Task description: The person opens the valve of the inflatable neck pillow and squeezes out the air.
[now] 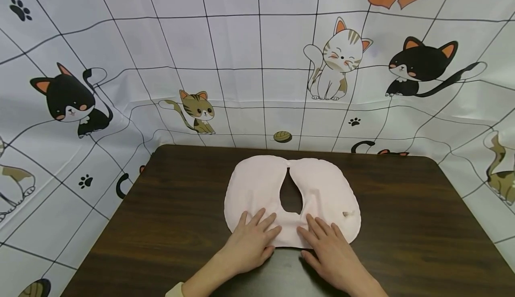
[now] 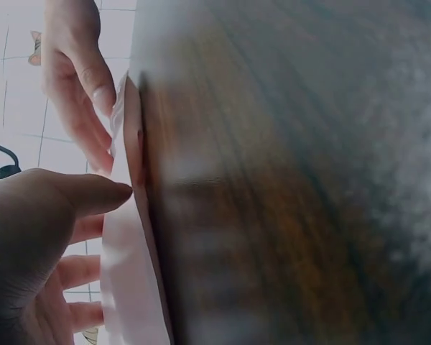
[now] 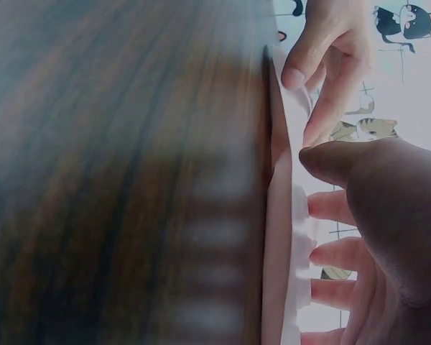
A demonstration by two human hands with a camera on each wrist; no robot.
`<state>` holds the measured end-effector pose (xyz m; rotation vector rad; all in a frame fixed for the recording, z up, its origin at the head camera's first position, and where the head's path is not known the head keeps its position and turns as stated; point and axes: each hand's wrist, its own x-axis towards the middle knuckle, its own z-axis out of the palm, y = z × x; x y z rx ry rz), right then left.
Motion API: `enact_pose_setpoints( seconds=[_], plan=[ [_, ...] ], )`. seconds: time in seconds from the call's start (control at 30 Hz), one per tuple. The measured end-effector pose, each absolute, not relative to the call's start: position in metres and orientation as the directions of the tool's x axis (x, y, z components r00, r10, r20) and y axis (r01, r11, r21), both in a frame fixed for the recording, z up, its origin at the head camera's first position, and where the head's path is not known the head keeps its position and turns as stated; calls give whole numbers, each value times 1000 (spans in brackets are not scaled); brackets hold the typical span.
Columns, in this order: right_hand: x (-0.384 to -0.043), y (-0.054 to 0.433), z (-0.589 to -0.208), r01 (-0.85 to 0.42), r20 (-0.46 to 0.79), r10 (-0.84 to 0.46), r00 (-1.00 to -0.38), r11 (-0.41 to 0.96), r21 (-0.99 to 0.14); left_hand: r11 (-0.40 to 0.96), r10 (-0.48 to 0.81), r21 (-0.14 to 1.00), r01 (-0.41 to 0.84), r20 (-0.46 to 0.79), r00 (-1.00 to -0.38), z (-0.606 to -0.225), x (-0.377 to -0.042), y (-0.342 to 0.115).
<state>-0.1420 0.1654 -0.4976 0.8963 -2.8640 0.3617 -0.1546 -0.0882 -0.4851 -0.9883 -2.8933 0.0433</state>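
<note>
Pale pink cushion (image 1: pixel 255 185) lies flat toward the worktop (image 1: pixel 169 207)'s 12 o'clock edge. Grip spread both sides: left hand (image 1: pixel 250 242) at cushion's 7, right hand (image 1: pixel 331 252) at 5, likely steadying it.

Pale yellowish sleeve edge (image 1: pixel 175 290) on left forearm (image 1: pixel 205 273); hands (image 1: pixel 251 243) bare; right forearm (image 1: pixel 360 279) bare.

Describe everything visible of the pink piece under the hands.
The pale pink piece looks like soft fabric: two rounded lobes joined nearest the person, meeting at the far side around a teardrop-shaped opening. It lies flat on the dark table, lightly wrinkled; a small mark on the right lobe is unreadable. The left hand and right hand rest on its near part.
</note>
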Motion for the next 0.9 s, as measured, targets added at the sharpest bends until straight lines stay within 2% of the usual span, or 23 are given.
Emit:
enact_pose_setpoints(
  seconds=[0.2,0.4,0.53,0.9],
  plan=[
    [-141,166,-493,-573,192,-542,-818,796,-193,785,619,-56,617,95,-779,-490,-157,-90],
    [-155,168,-481,-604,292,-547,-784,782,-155,789,612,-36,614,135,-779,-481,-171,-91],
    [-178,168,-477,-589,354,-516,-780,796,-137,805,586,-2,593,161,-794,-468,-187,-93],
    [-261,174,-482,-479,387,-380,-840,855,-198,852,505,68,520,162,-848,-450,-250,-93]
  ],
)
